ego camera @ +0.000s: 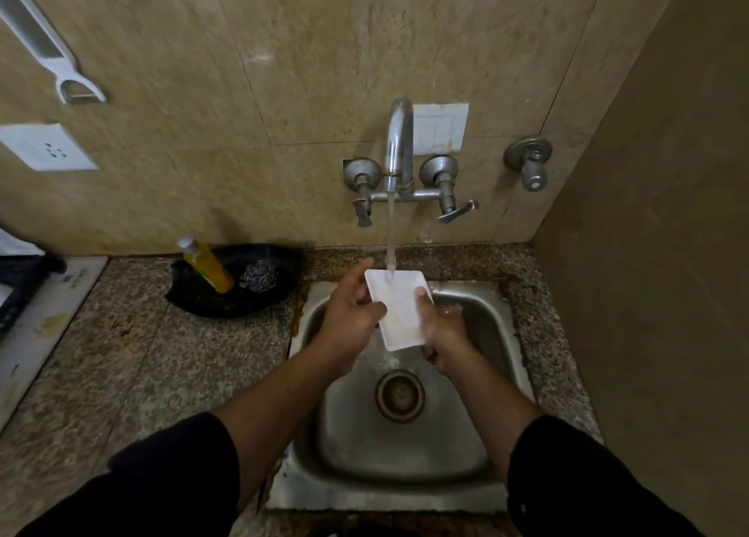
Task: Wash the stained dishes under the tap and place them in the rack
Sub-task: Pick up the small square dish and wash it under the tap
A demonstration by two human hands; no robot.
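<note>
White rectangular dish [399, 311] sits tilted under the tap [399, 143] stream above the sink [405, 447], left hand [350, 307] and right hand [444, 334] gripping its opposite edges.

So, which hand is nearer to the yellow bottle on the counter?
Left. The left hand holds the white dish by its left edge, on the side toward the yellow bottle. The right hand holds the opposite edge, farther from the bottle.
</note>
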